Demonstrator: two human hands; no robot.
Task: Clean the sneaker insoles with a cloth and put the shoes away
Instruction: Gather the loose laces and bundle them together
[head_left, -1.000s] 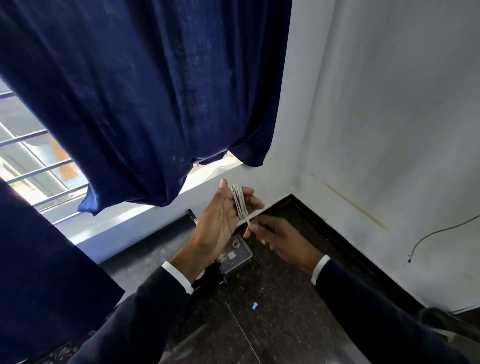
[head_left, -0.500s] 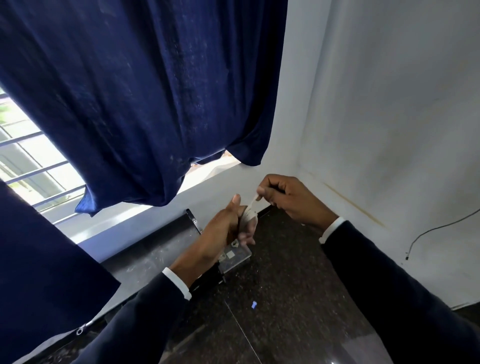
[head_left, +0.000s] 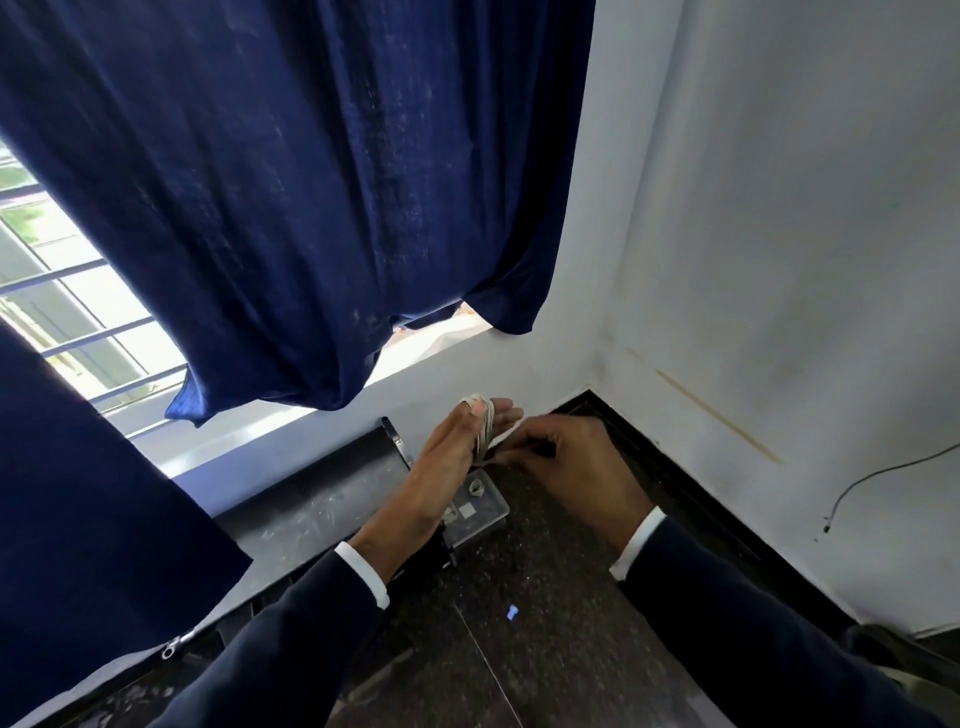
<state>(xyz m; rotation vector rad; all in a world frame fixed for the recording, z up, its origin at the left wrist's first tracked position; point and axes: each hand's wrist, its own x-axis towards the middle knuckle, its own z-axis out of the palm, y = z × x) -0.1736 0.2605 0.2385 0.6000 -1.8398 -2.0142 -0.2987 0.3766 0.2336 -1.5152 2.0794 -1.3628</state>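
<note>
1. Nearest: two dark sleeves with white cuffs reach forward over a dark speckled floor (head_left: 545, 623). A small blue scrap (head_left: 512, 612) lies on it between the arms.
2. Left hand (head_left: 447, 467) is raised, fingers (head_left: 485, 415) straight and held together, with a pale lace-like cord (head_left: 484, 431) wound several turns around them.
3. Right hand (head_left: 566, 462) sits just beside the left, its fingers pinched together on the loose end of the cord, which runs taut across to the coil.
4. Cord orientation: the turns run up and down across the left fingers, long axis near vertical in view; the free end leads off rightward.
5. Under the hands: a clear plastic box (head_left: 475, 506) with small fittings rests on the floor near a dark ledge.
6. Beyond: white wall, window sill, dark blue curtain (head_left: 311, 208), barred window at left.
7. Progress, as judged: no sneakers, insoles or cloth in view. Whether wiping is done cannot be told; bundling a lace suggests tidying. Shoes remain to be stored.
</note>
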